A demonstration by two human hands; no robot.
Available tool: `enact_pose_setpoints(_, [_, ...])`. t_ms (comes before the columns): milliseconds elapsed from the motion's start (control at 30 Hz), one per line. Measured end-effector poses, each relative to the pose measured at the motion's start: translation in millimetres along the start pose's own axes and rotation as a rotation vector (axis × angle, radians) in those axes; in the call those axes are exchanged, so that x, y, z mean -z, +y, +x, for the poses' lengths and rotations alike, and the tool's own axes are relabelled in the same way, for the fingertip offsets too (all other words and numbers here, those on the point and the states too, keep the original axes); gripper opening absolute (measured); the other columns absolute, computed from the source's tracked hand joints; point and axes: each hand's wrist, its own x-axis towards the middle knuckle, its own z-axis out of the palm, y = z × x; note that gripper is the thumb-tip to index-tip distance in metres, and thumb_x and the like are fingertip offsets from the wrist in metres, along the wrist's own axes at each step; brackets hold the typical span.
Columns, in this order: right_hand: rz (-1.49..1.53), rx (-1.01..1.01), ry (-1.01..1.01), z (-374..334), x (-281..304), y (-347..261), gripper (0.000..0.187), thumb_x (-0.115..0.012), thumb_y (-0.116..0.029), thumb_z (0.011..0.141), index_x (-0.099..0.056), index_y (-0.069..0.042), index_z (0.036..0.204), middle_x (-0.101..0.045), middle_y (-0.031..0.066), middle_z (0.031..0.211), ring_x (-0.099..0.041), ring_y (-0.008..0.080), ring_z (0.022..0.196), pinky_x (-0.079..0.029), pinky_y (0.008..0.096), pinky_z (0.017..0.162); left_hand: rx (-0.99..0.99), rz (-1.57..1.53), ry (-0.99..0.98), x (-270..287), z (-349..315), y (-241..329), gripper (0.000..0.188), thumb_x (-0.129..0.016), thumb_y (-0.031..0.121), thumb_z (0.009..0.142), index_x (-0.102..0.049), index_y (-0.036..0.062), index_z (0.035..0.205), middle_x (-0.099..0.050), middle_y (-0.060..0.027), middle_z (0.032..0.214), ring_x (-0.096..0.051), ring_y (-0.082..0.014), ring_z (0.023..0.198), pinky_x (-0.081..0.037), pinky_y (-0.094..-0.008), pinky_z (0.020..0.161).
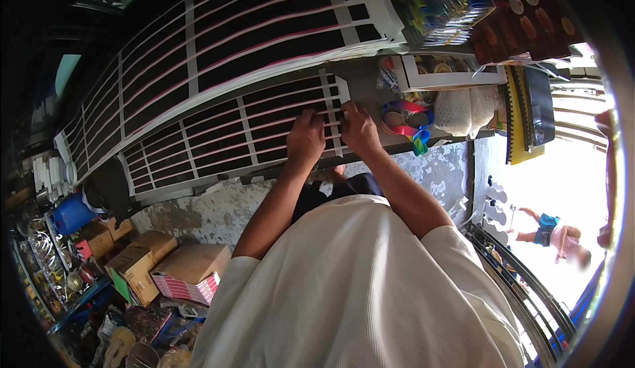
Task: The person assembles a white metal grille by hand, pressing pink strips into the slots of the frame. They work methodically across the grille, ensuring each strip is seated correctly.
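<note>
A dark panel [218, 130] lies before me, crossed lengthwise by narrow pink-and-white strips and crosswise by pale bands. Near its right end, my left hand [306, 138] rests with fingers curled and closed on a strip [331, 111]. My right hand [360, 130] is just to the right, fingers bent and pressed together on the same strip close to its end. The fingertips point down, so the exact pinch is partly hidden. Beyond it, a larger stack of similar striped panels [231, 44] slants across the view.
Right of my hands lie a rainbow-coloured ribbon [418, 140], a bubble-wrapped bundle [456, 111] and a white box frame [456, 79]. Cardboard boxes [192, 265] and a blue container [71, 212] stand low at left. A metal rail [522, 282] runs at right; a person [555, 234] is outside.
</note>
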Motion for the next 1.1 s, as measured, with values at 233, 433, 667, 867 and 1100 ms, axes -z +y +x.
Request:
enact_pose_setpoints(233, [0.002,0.026,0.011,1.0,1.8,-4.2,0.034,-0.068,-0.003,0.095,-0.062,-0.008,0.127,-0.071,0.0302,0.112,-0.072,0.0547,0.105,-0.059,0.0629,0.090,-0.043,0.111,-0.112,-2.7,4.4,3.9,0.016,-0.076,0.006,0.090,-0.075,0.0024,0.106,-0.067,-0.0137,0.109,-0.071,-0.0364,0.105,-0.066,-0.0460,0.087])
enact_pose_setpoints(433, [0.015,0.015,0.007,0.5,2.7,-2.3,0.034,-0.067,-0.002,0.095,-0.063,-0.007,0.128,-0.071,0.0301,0.113,-0.072,0.0541,0.107,-0.059,0.0617,0.092,-0.133,0.001,-0.112,1.8,11.7,5.1,0.013,-0.078,0.011,0.092,-0.074,0.0053,0.103,-0.068,-0.0126,0.105,-0.071,-0.0345,0.104,-0.067,-0.0452,0.084])
enact_pose_setpoints(667, [0.013,-0.026,-0.015,0.6,4.0,-4.6,0.038,-0.067,-0.001,0.093,-0.062,-0.008,0.130,-0.070,0.0304,0.114,-0.071,0.0543,0.108,-0.059,0.0616,0.093,-0.260,0.057,-0.246,5.6,36.7,-0.1,0.017,-0.080,0.014,0.091,-0.073,0.0032,0.102,-0.069,-0.0130,0.103,-0.074,-0.0350,0.101,-0.066,-0.0460,0.083])
enact_pose_setpoints(867, [0.065,-0.050,-0.021,0.4,4.0,-2.7,0.042,-0.069,-0.002,0.090,-0.062,-0.008,0.131,-0.069,0.0311,0.116,-0.069,0.0565,0.110,-0.057,0.0630,0.094,-0.277,0.102,-0.409,4.0,53.2,-1.8,0.022,-0.084,0.013,0.085,-0.076,0.0031,0.103,-0.073,-0.0147,0.106,-0.076,-0.0331,0.104,-0.067,-0.0419,0.086])
enact_pose_setpoints(1100, [0.065,-0.073,-0.033,-0.1,4.0,-2.3,0.047,-0.072,-0.001,0.086,-0.062,-0.008,0.131,-0.070,0.0305,0.117,-0.068,0.0566,0.113,-0.057,0.0617,0.095,-0.356,0.093,-0.393,8.6,59.6,-4.2,0.024,-0.086,0.015,0.085,-0.077,0.0019,0.103,-0.075,-0.0153,0.105,-0.078,-0.0336,0.102,-0.067,-0.0435,0.087])
